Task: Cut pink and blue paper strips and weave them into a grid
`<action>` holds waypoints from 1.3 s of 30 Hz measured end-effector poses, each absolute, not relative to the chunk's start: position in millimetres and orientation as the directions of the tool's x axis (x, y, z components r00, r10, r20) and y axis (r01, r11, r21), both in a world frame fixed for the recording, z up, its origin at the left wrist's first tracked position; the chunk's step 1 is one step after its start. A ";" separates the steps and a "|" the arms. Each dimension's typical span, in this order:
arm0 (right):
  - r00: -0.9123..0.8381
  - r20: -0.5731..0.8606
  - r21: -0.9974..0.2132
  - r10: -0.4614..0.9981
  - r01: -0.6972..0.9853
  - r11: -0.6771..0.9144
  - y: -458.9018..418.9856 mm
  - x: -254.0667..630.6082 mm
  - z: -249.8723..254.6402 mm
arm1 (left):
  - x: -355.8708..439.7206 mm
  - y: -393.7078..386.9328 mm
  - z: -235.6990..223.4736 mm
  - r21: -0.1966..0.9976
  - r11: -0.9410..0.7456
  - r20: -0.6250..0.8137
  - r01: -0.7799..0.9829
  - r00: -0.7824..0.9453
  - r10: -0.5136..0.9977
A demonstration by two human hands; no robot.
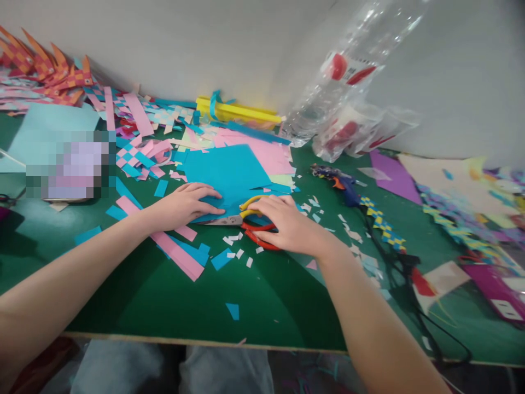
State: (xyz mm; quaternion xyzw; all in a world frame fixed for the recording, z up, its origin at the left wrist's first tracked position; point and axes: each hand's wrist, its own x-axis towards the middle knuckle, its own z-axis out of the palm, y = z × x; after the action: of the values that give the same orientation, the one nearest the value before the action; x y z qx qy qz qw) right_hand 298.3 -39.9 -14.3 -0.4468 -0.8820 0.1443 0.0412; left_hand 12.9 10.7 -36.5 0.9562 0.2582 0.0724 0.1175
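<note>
- With the clock laid around the blue sheet (229,169), twelve towards the wall, we see the scissors (241,220) at five o'clock, along the sheet's near edge.
- We judge that cutting this sheet is the step in hand; the next move calls for keeping the paper flat while the handles are worked.
- The scissors' blades point to nine o'clock and the handles lie towards three, so their long axis runs nearly level across our view, roughly parallel to the tabletop's (164,306) front edge.
- Our right hand (291,219), at four o'clock, is clamped on the yellow and red handles, which stand apart; how far the blades are parted, we cannot tell.
- Our left hand (188,205), at eight o'clock, lies spread on the sheet, fingers slightly apart and gripping nothing; its fingertips rest near the blades, so we should mind them.
- Pink strips (180,257) lie at seven o'clock, white scraps (250,262) near six, and a blue glue gun (346,189) at three.
</note>
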 end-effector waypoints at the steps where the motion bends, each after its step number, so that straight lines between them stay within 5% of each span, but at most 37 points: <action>1: -0.599 -0.052 -0.289 0.799 0.775 0.562 -39.8 298.6 -14.7 | 12.6 11.1 -37.6 0.263 -0.839 0.082 0.476 0.856 0.511; 23: -0.640 -0.056 -0.325 0.766 0.738 0.592 -51.2 280.7 -11.8 | 10.6 13.1 -42.7 0.266 -0.856 0.128 0.444 0.863 0.488; 29: -0.615 -0.046 -0.393 0.787 0.736 0.552 -52.5 296.4 -4.6 | 9.8 13.6 -39.9 0.360 -0.831 0.169 0.425 0.846 0.506; 32: -0.454 0.073 -0.443 0.888 0.783 0.437 -47.4 318.9 -6.7 | 7.5 13.4 -39.2 0.356 -0.821 0.261 0.445 0.797 0.545; 36: 0.019 0.344 -0.434 0.939 0.890 0.141 -31.9 344.7 -26.0 | 6.0 7.3 -35.7 0.201 -0.809 0.353 0.552 0.730 0.586; 39: 0.193 0.360 -0.348 0.913 0.936 -0.061 -21.8 354.5 -42.8 | 7.2 0.6 -32.3 0.089 -0.802 0.347 0.590 0.737 0.580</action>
State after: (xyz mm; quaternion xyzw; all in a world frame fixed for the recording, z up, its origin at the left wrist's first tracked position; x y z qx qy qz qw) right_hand 354.5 -21.8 -42.8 -0.7278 -0.6349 -0.0222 0.2581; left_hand 7.2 0.6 -32.3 0.9318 0.3140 0.1816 -0.0137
